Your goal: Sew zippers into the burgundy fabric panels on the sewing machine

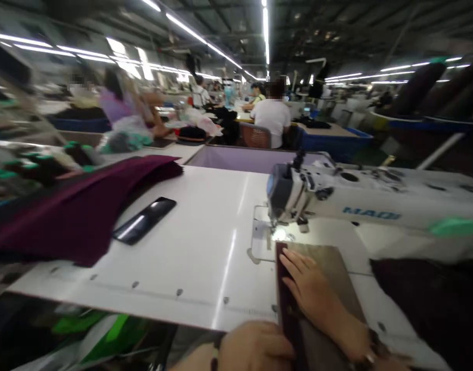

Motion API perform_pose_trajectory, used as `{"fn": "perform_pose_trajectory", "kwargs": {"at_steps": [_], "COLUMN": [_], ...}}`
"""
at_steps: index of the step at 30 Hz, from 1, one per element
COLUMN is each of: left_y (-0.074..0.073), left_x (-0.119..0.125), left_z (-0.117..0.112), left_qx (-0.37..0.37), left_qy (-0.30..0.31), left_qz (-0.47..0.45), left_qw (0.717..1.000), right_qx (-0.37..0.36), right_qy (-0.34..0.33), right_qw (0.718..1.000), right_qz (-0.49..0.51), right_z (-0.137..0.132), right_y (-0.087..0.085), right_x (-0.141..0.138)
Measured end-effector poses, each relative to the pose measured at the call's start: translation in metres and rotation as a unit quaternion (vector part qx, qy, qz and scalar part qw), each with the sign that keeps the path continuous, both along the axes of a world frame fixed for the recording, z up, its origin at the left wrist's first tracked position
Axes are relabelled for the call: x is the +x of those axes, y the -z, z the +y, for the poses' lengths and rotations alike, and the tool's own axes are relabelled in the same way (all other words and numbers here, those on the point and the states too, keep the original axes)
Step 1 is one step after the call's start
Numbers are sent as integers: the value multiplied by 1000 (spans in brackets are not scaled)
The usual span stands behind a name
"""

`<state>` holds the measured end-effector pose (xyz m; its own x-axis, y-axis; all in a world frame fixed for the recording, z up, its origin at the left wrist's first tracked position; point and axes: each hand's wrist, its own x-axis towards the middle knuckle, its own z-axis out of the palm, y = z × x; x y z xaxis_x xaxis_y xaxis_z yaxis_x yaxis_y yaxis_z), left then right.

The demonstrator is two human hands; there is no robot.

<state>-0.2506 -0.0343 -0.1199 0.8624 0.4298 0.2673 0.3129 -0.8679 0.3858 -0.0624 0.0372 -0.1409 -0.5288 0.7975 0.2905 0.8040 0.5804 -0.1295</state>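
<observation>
Long strip lights (pixel 190 26) are running across a dark factory ceiling, and rows of workstations are stretching away beneath them. A co-worker in a white shirt (pixel 271 121) is sitting with their back to the viewer, just beside a blue bin (pixel 333 144). Nearer, a white sewing counter (pixel 190 288) is filling the foreground and carrying a long white sewing machine (pixel 360 198) marked MAQI on the right. A plum cloth (pixel 74 216) is lying in folds at the counter's left side, a black smartphone (pixel 144 220) is resting just beside it, and a dark cloth pile (pixel 425 309) is sitting at the lower right. A tan fabric panel (pixel 321 263) with a dark maroon edge is lying on the counter, its far end just in front of the machine's presser foot (pixel 303 224). The right hand (pixel 309 291) is pressing flat on the panel, its grip spread. The left hand (pixel 255 350) is resting at the panel's near edge, partly cut off by the frame, so whether its grip is pinching the maroon edge cannot be told.
</observation>
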Motion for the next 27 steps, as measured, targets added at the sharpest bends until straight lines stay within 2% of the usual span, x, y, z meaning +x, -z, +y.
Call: {"fn": "perform_pose_trajectory", "kwargs": {"at_steps": [2,6,11,14,16,21,24,27], "left_y": [1,-10,-25,-32,-35,-23,-14,-9], "left_x": [1,-1,-5,-12,-17,-14,-5,0], "left_z": [4,2,5,19,34,87,111,120], "left_qx": [-37,-87,-100,-109,-107,-37,6,29], "left_qy": [17,-4,-2,5,-13,-102,-98,-83], "left_qz": [-47,-125,-105,-84,-77,-15,36,60], "left_qw": [998,988,989,990,991,994,995,994], "right_qx": [-34,-92,-116,-123,-124,-126,-132,-137], "right_qy": [16,13,22,25,24,26,31,34], "right_qw": [999,996,993,992,992,992,991,990], "right_qz": [6,15,13,-3,-6,-10,-23,-30], "right_z": [-1,-5,-5,-3,-3,-3,-3,-2], "right_y": [-10,-16,-20,-20,-19,-18,-20,-22], "right_x": [-5,-4,-3,-4,-4,-4,-5,-6]}}
